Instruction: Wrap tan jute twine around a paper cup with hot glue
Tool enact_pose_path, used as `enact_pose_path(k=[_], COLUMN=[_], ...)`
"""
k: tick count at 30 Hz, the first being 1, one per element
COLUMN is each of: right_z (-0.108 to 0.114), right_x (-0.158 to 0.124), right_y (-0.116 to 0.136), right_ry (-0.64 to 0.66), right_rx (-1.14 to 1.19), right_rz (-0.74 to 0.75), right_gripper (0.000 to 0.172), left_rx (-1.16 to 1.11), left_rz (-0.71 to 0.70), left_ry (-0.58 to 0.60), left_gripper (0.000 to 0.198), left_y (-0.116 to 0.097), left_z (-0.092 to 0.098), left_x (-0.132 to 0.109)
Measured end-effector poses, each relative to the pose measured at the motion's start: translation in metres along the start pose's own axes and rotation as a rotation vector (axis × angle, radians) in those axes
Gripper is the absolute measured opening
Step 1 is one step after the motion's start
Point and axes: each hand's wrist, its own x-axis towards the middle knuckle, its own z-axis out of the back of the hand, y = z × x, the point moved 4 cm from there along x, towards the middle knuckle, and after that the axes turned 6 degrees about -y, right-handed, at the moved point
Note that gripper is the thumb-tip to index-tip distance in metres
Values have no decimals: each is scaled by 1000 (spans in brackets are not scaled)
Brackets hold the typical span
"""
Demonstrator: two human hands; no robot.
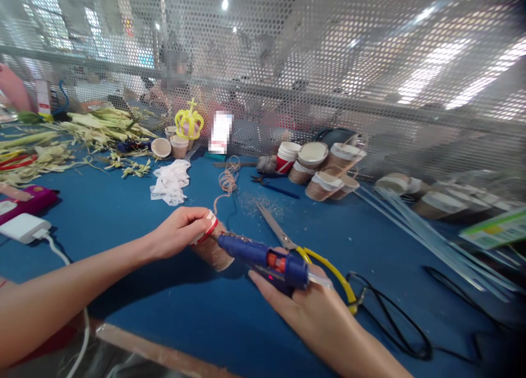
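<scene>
Twine-wrapped cup (pixel 213 253) lies tilted on its side low over the blue table (pixel 164 312), its rim pinched between the fingers of the left hand (pixel 181 233). The right hand (pixel 316 312) is closed around a blue glue gun (pixel 263 256), with the nozzle at the cup near the rim. Twine covers most of the wall and only the red-and-white rim band looks bare, so the wrapping seems nearly finished. Beyond lie yellow-handled scissors (pixel 283 238), loose twine (pixel 228 178) trailing off the cup, then a pile of wrapped cups (pixel 324 175)
</scene>
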Motion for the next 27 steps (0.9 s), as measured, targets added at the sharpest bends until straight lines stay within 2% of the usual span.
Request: enact_pose_path(k=[5, 11, 14, 17, 20, 23, 25, 27], right_z=[11, -8, -10, -2, 10, 22, 32, 45], right_x=[10, -8, -8, -2, 5, 12, 20, 31], right_y=[9, -6, -9, -8, -10, -17, -29, -48], right_ry=[-11, 27, 48, 69, 87, 83, 33, -106], right_rx=[5, -10, 2, 27, 53, 146, 247, 292], right_rz=[36, -27, -67, -181, -323, -403, -434, -477], right_gripper=[12, 10, 10, 12, 21, 27, 28, 29], left_rx=[36, -74, -80, -14, 7, 2, 0, 5], left_rz=[-22, 58, 59, 8, -24, -27, -26, -34], left_ry=[-15, 10, 0, -16, -31, -44, -43, -35], left_gripper=[29, 22, 21, 23, 26, 26, 28, 30], left_y=[2, 2, 1, 1, 2, 4, 4, 3], left_z=[2, -1, -1, 0, 1, 2, 2, 2], left_x=[1, 1, 0, 0, 0, 0, 0, -1])
